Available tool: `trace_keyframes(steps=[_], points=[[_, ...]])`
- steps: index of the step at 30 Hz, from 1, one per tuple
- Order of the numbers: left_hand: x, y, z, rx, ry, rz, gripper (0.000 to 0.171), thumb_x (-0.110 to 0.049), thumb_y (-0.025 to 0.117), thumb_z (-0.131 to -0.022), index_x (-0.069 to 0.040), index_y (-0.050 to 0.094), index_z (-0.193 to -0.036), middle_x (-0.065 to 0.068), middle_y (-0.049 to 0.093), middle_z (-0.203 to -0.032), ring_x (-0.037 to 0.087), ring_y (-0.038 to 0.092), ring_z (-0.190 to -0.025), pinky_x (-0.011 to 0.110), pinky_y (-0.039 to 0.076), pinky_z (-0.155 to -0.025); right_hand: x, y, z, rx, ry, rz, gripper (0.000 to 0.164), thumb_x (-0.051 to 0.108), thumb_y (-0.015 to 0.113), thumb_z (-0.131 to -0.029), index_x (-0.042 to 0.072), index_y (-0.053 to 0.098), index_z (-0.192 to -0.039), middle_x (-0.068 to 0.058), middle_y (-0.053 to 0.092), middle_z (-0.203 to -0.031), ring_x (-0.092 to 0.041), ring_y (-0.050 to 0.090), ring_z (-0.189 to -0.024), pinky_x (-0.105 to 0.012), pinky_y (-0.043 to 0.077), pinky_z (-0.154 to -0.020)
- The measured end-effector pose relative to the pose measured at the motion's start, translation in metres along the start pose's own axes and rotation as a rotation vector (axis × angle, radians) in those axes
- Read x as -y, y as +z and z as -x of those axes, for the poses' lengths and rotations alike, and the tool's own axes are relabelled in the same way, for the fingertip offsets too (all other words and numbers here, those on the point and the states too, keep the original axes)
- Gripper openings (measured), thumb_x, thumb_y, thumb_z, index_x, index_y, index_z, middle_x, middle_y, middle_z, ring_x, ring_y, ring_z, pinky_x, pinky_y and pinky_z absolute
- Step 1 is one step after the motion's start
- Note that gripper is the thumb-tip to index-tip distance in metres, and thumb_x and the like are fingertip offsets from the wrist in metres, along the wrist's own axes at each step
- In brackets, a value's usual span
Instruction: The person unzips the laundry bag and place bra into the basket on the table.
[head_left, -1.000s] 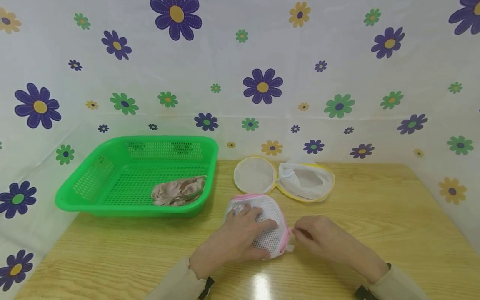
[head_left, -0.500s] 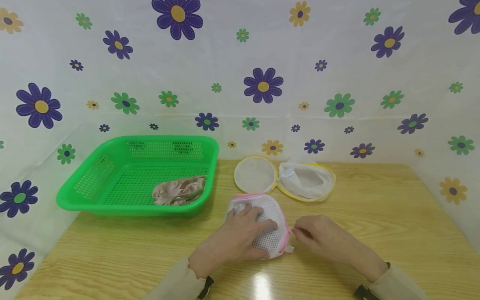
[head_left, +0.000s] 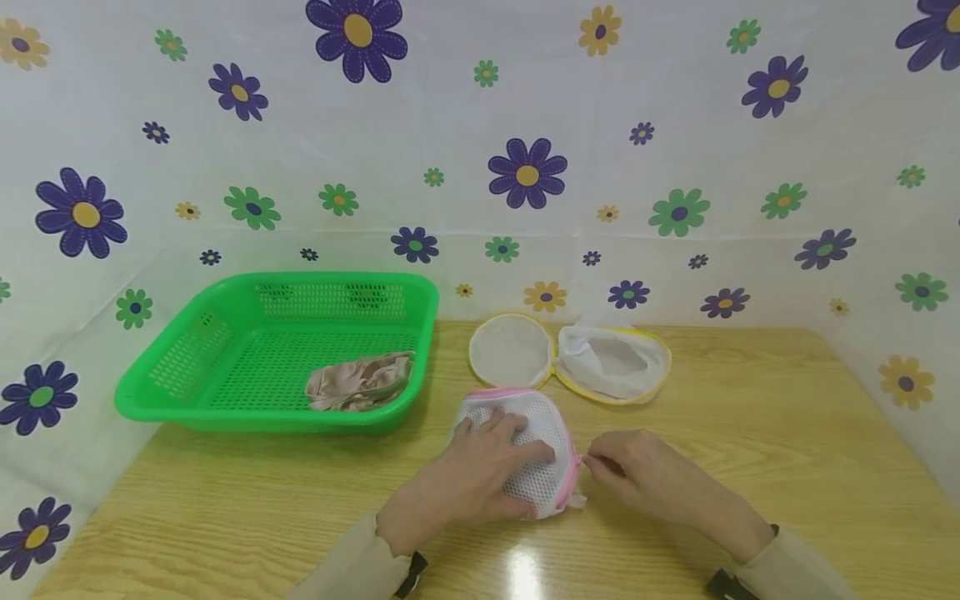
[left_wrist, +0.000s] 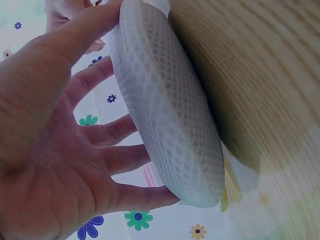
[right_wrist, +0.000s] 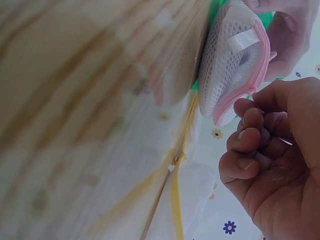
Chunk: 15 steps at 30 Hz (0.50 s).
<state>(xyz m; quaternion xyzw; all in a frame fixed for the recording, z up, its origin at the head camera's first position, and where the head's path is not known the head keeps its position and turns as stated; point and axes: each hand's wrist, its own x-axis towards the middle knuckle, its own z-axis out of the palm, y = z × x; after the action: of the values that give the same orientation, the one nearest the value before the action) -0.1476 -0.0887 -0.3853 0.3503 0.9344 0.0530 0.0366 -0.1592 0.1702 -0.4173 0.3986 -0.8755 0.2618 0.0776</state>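
A white mesh laundry bag (head_left: 540, 417) with a pink zipper edge (head_left: 574, 475) lies on the table, padded out rather than flat. My left hand (head_left: 480, 471) rests on top of it with fingers spread; the left wrist view shows the fingertips and thumb touching the mesh (left_wrist: 165, 100). At the bag's right edge, my right hand (head_left: 637, 471) pinches the zipper pull between thumb and index finger, which mostly hide it. The other fingers (right_wrist: 242, 165) of that hand are curled in. A small white tag (right_wrist: 244, 40) sticks out beside the pink zipper.
Behind the bag, a yellow-edged white laundry bag (head_left: 615, 367) lies unzipped, its round lid (head_left: 510, 350) folded out left. A green plastic basket (head_left: 262, 417) at the left contains a beige satiny cloth (head_left: 360, 383). A flowered sheet (head_left: 450, 125) hangs behind the wooden table (head_left: 750, 400).
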Motion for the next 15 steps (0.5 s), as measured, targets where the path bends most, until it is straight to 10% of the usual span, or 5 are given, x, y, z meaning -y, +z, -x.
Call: trace_keyframes(steps=[15], points=[[0.0033,-0.0023,0.0006,0.012,0.026,0.065,0.057,-0.048,0.082,-0.082,-0.035,0.06,-0.133,0.012,0.052,-0.144,0.04,0.046,-0.14,0.07,0.044,-0.101,0.0002,-0.0031,-0.0025,0.037,0.019,-0.016,0.018,0.005,0.064,-0.096,0.016,0.066,-0.081,0.017,0.046,-0.068,0.008,0.04,-0.064,-0.013,0.041,-0.057]])
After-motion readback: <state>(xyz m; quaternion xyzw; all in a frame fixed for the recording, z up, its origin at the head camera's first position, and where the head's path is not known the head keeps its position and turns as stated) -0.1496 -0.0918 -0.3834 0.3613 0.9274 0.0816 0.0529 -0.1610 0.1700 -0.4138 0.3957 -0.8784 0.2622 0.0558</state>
